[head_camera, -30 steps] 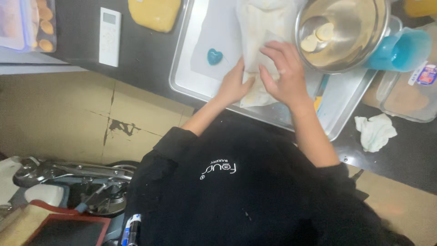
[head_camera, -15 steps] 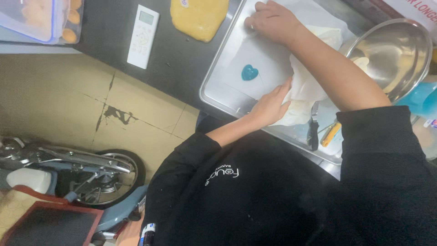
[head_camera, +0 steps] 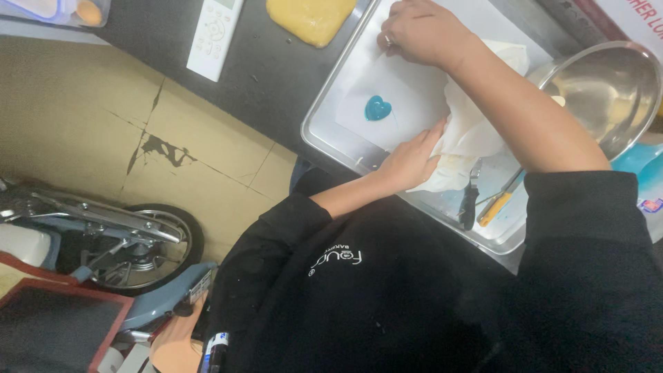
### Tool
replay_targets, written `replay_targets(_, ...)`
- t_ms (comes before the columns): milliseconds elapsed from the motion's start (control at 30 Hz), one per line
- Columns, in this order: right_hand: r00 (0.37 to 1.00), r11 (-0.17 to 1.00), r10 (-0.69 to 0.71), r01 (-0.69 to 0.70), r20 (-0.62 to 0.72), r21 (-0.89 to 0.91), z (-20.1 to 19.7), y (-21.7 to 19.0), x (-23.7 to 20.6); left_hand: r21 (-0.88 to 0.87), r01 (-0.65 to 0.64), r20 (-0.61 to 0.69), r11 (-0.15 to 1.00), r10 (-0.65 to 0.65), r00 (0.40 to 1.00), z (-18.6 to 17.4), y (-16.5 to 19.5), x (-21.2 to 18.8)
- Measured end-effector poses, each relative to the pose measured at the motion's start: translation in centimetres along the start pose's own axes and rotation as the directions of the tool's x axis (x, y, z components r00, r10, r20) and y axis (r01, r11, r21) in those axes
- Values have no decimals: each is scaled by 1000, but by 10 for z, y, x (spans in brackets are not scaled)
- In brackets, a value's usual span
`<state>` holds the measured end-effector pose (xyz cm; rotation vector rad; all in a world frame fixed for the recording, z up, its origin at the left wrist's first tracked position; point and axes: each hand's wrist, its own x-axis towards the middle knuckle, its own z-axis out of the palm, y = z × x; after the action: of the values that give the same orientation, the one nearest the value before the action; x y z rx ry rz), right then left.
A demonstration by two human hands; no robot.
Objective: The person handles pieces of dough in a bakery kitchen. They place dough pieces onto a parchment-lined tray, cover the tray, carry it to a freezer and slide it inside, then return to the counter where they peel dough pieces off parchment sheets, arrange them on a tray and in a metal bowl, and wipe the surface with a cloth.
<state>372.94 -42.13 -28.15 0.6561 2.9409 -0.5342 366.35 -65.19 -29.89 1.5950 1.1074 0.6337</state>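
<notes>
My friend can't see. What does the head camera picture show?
Two bare hands press white paper flat in a metal tray: the left hand at its near edge, the right hand at its far edge. A blue heart sits on it.

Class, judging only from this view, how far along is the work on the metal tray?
Done: one teal heart sits on the white paper in the metal tray. In hand: the left hand presses the paper's near edge; the right hand grips its far edge. Left: most of the paper is bare.
</notes>
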Motion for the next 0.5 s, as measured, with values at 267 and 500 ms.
replay_targets(267, 994, 995, 10, 1, -105, 101, -16, -25, 21, -40, -32, 73, 999, 35, 997, 7, 17, 1)
replay_targets(500, 999, 979, 12, -5, -31, 205, -38, -30, 25, -56, 39, 127, 998, -31, 991, 4, 27, 2)
